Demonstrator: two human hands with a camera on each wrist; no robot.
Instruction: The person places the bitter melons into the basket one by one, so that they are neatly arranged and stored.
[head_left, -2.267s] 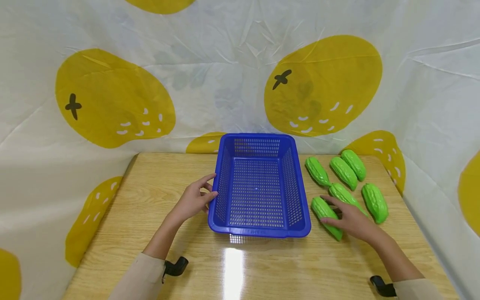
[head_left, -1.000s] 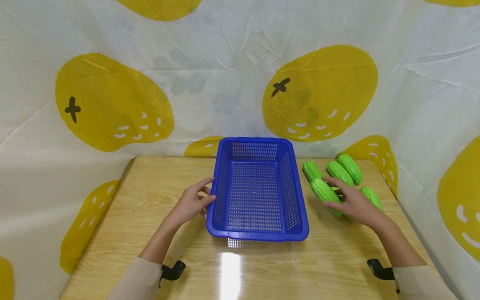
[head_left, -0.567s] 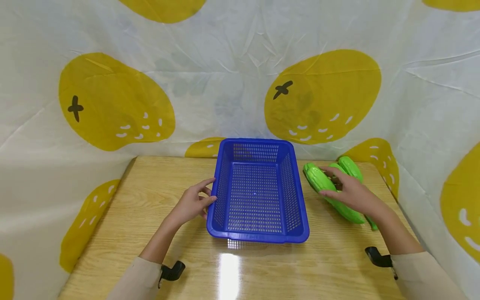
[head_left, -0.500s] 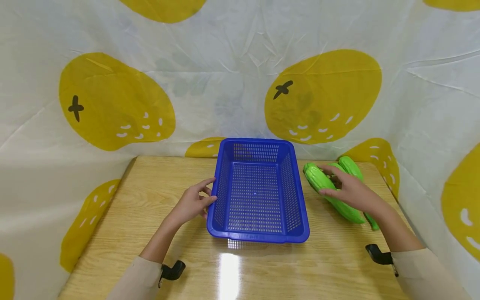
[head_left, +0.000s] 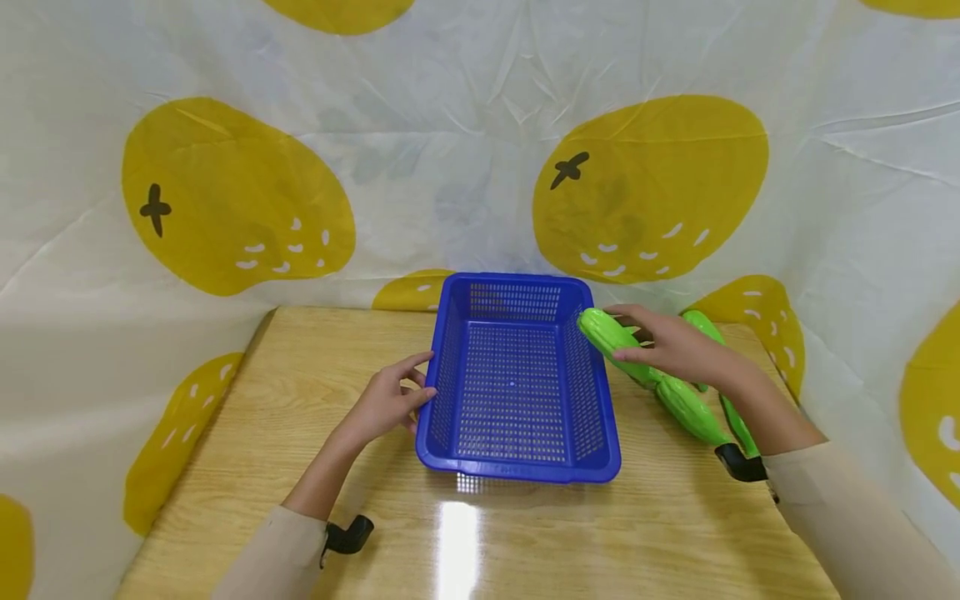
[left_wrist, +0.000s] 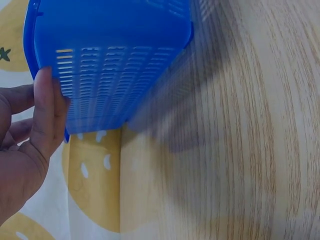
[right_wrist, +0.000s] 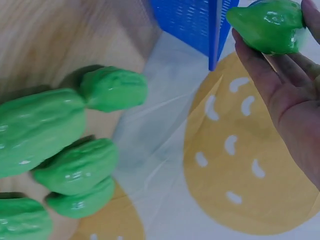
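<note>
Lemon-like yellow shapes on white cloth [head_left: 450, 183] hang at twelve o'clock behind a wooden table [head_left: 341, 354], where a person's right hand [head_left: 671, 343] has swung leftward within the past half second. Lifted out of the cluster, a green gourd [head_left: 603, 332] now meets the basket rim at two o'clock as the head view shows it; whether the two touch cannot be told. Thumb and fingers are closed around it, and the carry looks under way rather than finished.

At nine o'clock the left hand [head_left: 386, 402] has stayed put, thumb and forefinger spread with their tips on the rim, apparently steadying the blue basket [head_left: 517, 472]. Its perforated floor is bare: no gourd lies inside. Five other gourds [head_left: 688, 410], all counted in the right wrist view, lie on the tabletop between three and four o'clock of the basket, partly hidden by the right arm.
</note>
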